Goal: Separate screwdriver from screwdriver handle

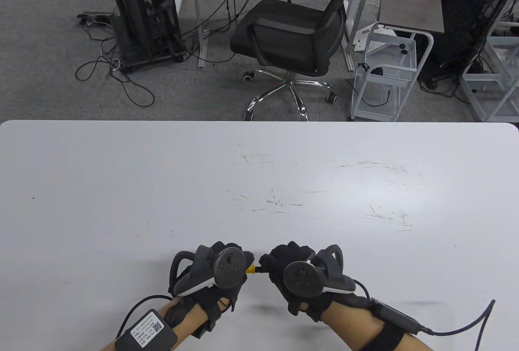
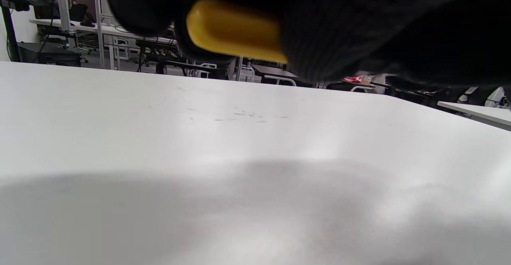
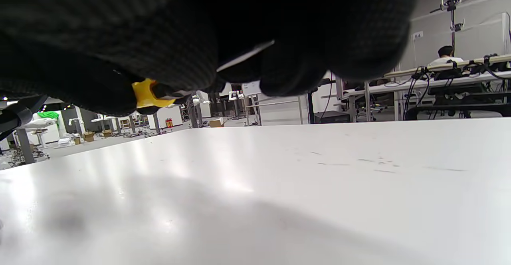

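My left hand (image 1: 229, 270) grips the yellow screwdriver handle (image 1: 251, 270) above the table's front edge; most of the handle is hidden in the glove. The handle shows in the left wrist view (image 2: 235, 31) between my gloved fingers (image 2: 339, 29). My right hand (image 1: 284, 272) holds the metal shaft (image 3: 244, 56), which shows as a thin silver strip between my fingers (image 3: 179, 53) in the right wrist view. The handle's yellow collar (image 3: 144, 94) sits just left of them. The two hands are close together, almost touching, a little above the white table (image 1: 259, 188).
The white table has faint scuff marks (image 1: 275, 201) in the middle. Behind its far edge stand an office chair (image 1: 292, 30), a computer tower (image 1: 144, 10) and a white cart (image 1: 389, 63). Cables run from both wrists (image 1: 458, 328).
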